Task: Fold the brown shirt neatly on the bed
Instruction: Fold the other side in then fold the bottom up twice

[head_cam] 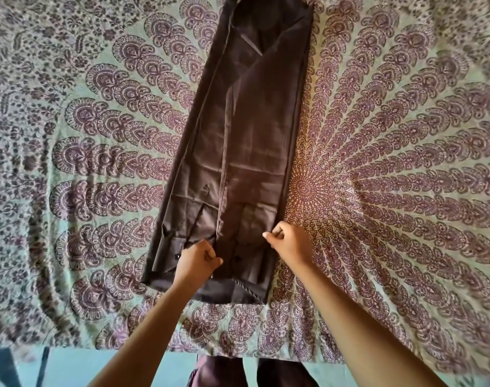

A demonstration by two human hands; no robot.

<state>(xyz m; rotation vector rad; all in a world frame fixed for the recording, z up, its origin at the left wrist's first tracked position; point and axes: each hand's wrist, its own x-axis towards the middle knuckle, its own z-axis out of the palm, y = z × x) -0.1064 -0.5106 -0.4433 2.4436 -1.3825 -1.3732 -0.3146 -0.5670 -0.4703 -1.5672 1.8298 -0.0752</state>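
Observation:
The brown shirt [246, 141] lies flat on the bed as a long narrow strip, its sides folded inward, running from the near edge away toward the top of the view. My left hand [199, 259] pinches the cloth near the strip's near end, beside the central seam. My right hand [287, 243] grips the shirt's right edge at about the same height. Both hands have curled fingers. The collar end near me lies just below the hands.
The bed is covered by a patterned sheet [391, 169] with purple and green mandala motifs. Its near edge [154, 349] runs along the bottom of the view, with teal floor [79, 367] below and dark clothing at the bottom centre.

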